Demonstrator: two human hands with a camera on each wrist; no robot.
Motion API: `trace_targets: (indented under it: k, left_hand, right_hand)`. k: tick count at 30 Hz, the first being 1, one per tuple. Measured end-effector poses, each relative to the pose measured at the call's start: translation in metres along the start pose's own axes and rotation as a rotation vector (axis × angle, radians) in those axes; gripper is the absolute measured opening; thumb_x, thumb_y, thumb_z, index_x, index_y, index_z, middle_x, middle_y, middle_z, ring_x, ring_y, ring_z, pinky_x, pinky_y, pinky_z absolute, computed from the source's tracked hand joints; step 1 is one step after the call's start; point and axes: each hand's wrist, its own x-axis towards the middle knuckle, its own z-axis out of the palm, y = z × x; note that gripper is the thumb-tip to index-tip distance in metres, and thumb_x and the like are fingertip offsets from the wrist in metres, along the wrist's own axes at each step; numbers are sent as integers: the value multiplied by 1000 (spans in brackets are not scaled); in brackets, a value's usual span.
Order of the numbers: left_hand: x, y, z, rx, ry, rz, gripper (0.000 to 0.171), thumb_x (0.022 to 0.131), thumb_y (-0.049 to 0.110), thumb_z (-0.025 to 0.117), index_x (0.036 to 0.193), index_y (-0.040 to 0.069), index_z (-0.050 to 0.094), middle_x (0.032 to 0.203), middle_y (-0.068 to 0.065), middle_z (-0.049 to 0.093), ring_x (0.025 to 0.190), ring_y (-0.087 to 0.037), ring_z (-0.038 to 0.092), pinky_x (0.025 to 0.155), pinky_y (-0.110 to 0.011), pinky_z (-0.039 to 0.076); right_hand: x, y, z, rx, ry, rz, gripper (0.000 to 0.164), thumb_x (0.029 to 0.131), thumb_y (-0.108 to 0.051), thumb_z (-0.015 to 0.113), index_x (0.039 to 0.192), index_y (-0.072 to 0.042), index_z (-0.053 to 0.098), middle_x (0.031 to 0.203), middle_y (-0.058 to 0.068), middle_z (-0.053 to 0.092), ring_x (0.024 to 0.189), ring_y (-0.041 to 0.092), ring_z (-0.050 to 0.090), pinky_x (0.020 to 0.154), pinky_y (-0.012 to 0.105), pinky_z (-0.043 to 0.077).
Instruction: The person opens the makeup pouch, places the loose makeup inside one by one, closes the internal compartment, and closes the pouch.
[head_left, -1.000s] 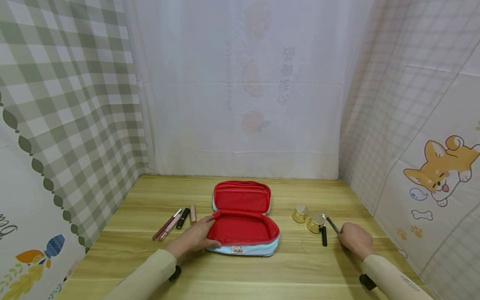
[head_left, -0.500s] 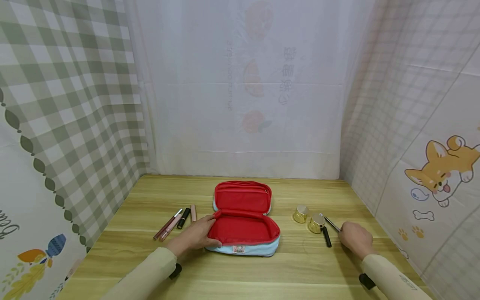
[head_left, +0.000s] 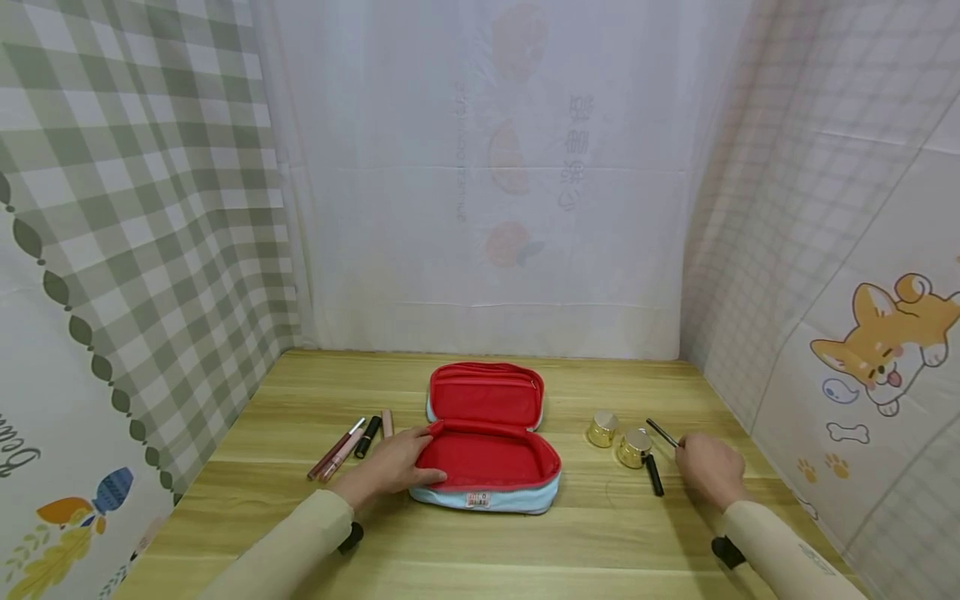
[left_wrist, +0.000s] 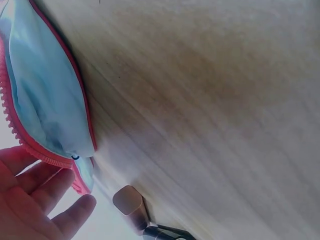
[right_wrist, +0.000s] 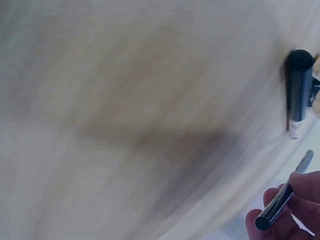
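An unzipped pencil-case-style pouch (head_left: 517,498), light blue outside and red inside, lies open with its lid folded back. My left hand (head_left: 393,467) holds its left side, thumb over the near rim and fingers at the zipper edge. In the left wrist view, the fingertips meet the red zipper of the pouch (left_wrist: 47,90). My right hand (head_left: 711,471) pinches a slim dark cosmetic pen (head_left: 663,432), its far end pointing up and left. The right wrist view shows this pen (right_wrist: 276,206) between thumb and fingers. A short black tube (head_left: 655,476) lies just left of that hand.
Two gold-lidded jars (head_left: 634,448) stand beside the black tube. Left of the pouch lie slim pink and dark-red lip tubes (head_left: 339,455), a black tube (head_left: 367,437) and a pinkish-brown tube (head_left: 387,423). Fabric curtains (head_left: 480,275) enclose the wooden table (head_left: 480,558) behind and at both sides.
The right hand has shifted slightly up, raising the pen's far end away from the jars. The black tube beside it has swung to a slant. The left hand stays on the pouch.
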Motion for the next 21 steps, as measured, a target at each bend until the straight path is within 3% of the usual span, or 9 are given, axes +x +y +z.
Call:
trace_targets:
  k: [7,11,15,19,21]
  left_hand:
    - [5,-4,-4,24,0,-19,57,88,49,72,115,-1,71,134,-16,58,116,-31,59,89,-44,52]
    - [9,-7,-5,16,1,-15,46,90,46,71,108,3,72,126,-14,61,110,-28,61,84,-43,52]
    - [14,-9,-7,-8,13,4,37,91,42,71,101,7,72,110,-7,65,96,-20,62,78,-38,52]
    - [19,-9,-10,-29,17,13,29,90,39,72,91,11,72,93,1,64,79,-12,57,69,-35,49]
    - [21,-9,-11,-39,10,-1,27,90,39,72,88,13,71,87,4,61,74,-9,54,76,-39,49]
  right_hand:
    - [7,-12,-5,40,30,35,33,93,-12,48,113,4,69,105,25,68,83,36,63,70,60,44]
    - [10,-18,-6,52,54,42,32,94,-12,49,115,4,69,105,24,68,82,35,63,70,60,43]
    - [12,-24,-8,59,94,26,32,93,-12,50,113,1,71,106,23,69,79,32,62,69,58,42]
    - [15,-32,-11,65,118,11,33,93,-12,49,113,-1,72,111,24,68,86,38,64,72,60,41]
    - [17,-36,-11,65,121,8,33,93,-12,48,114,-2,72,113,24,68,91,42,64,71,59,41]
